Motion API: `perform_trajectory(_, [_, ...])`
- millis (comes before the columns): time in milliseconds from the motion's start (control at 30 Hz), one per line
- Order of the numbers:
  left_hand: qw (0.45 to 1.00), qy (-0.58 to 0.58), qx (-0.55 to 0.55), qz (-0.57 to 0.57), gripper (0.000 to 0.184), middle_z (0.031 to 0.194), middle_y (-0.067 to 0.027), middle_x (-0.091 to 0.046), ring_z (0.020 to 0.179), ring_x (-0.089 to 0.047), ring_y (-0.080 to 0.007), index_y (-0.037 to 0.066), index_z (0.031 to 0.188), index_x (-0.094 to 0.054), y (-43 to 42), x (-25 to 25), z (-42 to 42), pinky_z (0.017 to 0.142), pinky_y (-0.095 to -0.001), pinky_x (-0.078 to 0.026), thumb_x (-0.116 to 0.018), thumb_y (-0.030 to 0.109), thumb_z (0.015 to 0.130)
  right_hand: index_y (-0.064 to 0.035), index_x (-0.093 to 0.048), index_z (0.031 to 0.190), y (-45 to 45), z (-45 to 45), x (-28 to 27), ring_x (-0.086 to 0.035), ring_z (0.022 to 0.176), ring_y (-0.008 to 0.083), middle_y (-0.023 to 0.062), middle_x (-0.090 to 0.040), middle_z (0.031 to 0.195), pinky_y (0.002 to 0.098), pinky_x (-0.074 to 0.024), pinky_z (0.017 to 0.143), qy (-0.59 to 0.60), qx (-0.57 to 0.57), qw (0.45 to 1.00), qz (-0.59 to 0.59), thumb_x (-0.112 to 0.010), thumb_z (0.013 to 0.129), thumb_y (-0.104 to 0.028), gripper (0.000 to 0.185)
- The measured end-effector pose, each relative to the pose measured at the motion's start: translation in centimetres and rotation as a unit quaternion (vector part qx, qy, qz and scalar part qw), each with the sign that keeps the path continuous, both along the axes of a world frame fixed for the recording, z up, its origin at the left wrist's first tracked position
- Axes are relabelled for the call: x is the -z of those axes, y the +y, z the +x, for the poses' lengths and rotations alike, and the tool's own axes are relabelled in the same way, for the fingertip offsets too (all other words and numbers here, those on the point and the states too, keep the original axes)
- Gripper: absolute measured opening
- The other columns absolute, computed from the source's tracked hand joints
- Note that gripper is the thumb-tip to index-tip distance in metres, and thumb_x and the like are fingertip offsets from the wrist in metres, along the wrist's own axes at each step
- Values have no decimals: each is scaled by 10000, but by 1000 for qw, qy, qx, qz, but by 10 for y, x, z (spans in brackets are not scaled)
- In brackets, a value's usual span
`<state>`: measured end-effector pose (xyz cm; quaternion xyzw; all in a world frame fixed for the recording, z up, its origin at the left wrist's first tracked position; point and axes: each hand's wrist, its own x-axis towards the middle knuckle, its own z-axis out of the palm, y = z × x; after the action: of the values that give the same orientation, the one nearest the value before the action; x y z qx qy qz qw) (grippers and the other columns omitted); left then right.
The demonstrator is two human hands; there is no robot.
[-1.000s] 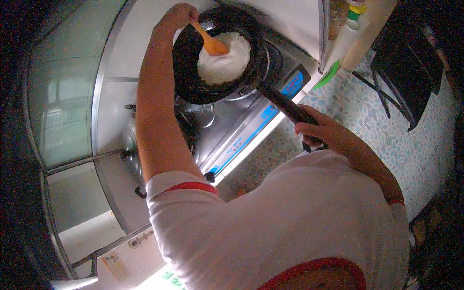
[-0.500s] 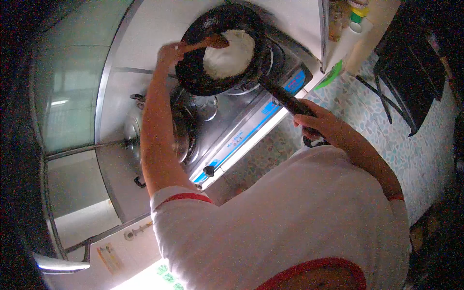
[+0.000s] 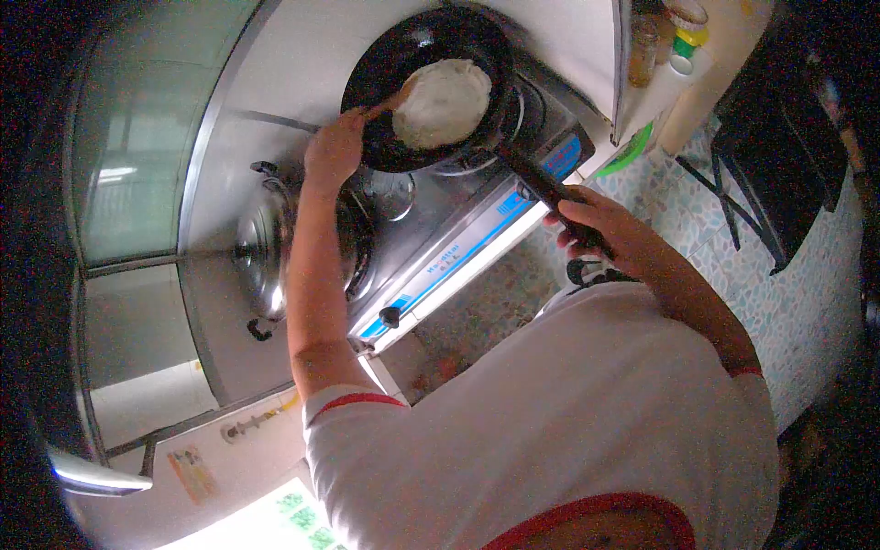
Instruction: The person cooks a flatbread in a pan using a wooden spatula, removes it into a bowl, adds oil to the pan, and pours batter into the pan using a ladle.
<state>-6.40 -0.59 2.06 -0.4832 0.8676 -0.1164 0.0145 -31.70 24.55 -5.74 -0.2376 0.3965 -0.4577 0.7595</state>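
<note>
A black wok (image 3: 431, 38) sits over the far burner, tilted in view, with a pale round flatbread (image 3: 445, 105) lying in it. My left hand (image 3: 334, 154) is closed around the handle of a wooden spatula (image 3: 389, 101) at the wok's left rim. The spatula reaches the flatbread's left edge; whether its tip is under or against the bread I cannot tell. My right hand (image 3: 605, 225) grips the wok's long dark handle (image 3: 533, 176), fingers wrapped around it in front of the stove.
A lidded metal pot (image 3: 266, 246) stands on the near burner beside my left forearm. The stove front (image 3: 440, 261) has knobs along it. Jars (image 3: 643, 57) and a small white cup (image 3: 680, 64) are on the counter at upper right. A black folding chair (image 3: 765, 174) stands on the tiled floor.
My left hand has moved back toward me, drawing the spatula from over the top of the flatbread to its left edge. My right hand keeps its hold on the handle. The view has shifted slightly.
</note>
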Motion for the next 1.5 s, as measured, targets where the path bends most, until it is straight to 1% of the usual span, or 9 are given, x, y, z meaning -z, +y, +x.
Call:
perform_trajectory(100, [991,-27,112,-69,235,826,-167,-595,759,-586,-309,59,975,-529,-37,52,-3,629,-406,-480,-432,175,794,-54,-387,1118,-2,1,2,-467,635,61,48,-517,885,166,-409,475,-11,8,1000,7,-489,813,-296,402])
perform_trajectory(267, [978,-199,43,47,256,891,-166,-579,798,-576,-310,67,992,-519,28,53,-63,632,-383,-489,-361,169,819,-50,-395,1106,-1,2,8,-439,604,46,38,-518,867,142,-375,443,-35,11,999,-9,-481,817,-281,379])
perform_trajectory(467, [976,-56,208,12,236,822,-163,-592,764,-581,-314,47,921,-554,42,17,-30,670,-403,-477,-376,148,802,-54,-402,1090,-2,-1,13,-432,593,42,31,-514,858,139,-358,430,1,-22,1000,3,-477,820,-273,356])
perform_trajectory(700, [996,-52,68,1,296,864,-174,-581,817,-561,-327,66,952,-553,-44,70,-37,714,-402,-459,-314,200,837,-49,-407,1077,-1,1,10,-434,584,43,30,-511,849,144,-351,416,-25,4,1000,-6,-474,821,-269,344])
perform_trajectory(900, [989,-64,96,89,281,855,-176,-580,810,-554,-330,107,987,-562,20,38,-22,726,-425,-437,-344,193,830,-51,-407,1068,-2,1,3,-437,584,45,28,-504,836,152,-352,415,-24,2,1000,2,-471,824,-260,328])
perform_trajectory(1167, [993,-42,-103,29,270,921,-168,-562,843,-536,-337,126,998,-567,52,-27,26,711,-414,-428,-374,225,837,-58,-398,1070,-3,2,0,-443,582,61,33,-496,835,163,-357,417,-33,14,999,33,-469,828,-232,306])
perform_trajectory(1267, [995,55,-82,13,270,906,-166,-566,850,-533,-342,97,979,-569,62,-24,22,716,-408,-424,-387,239,840,-64,-399,1068,-5,1,4,-445,583,61,37,-497,842,165,-359,421,-52,-2,998,18,-473,826,-231,303])
perform_trajectory(1333, [985,169,38,-21,274,874,-173,-569,853,-525,-357,70,977,-564,51,2,41,709,-410,-421,-401,242,840,-64,-400,1063,-6,1,10,-444,583,60,39,-498,842,167,-360,424,-51,-5,999,9,-474,825,-231,299])
perform_trajectory(1500, [937,320,-85,111,282,649,-88,-540,562,-513,-203,24,857,-562,53,24,50,494,-304,-389,-429,273,848,-61,-404,1050,-5,1,7,-441,586,56,38,-496,845,172,-357,425,-49,-1,999,18,-473,825,-235,293])
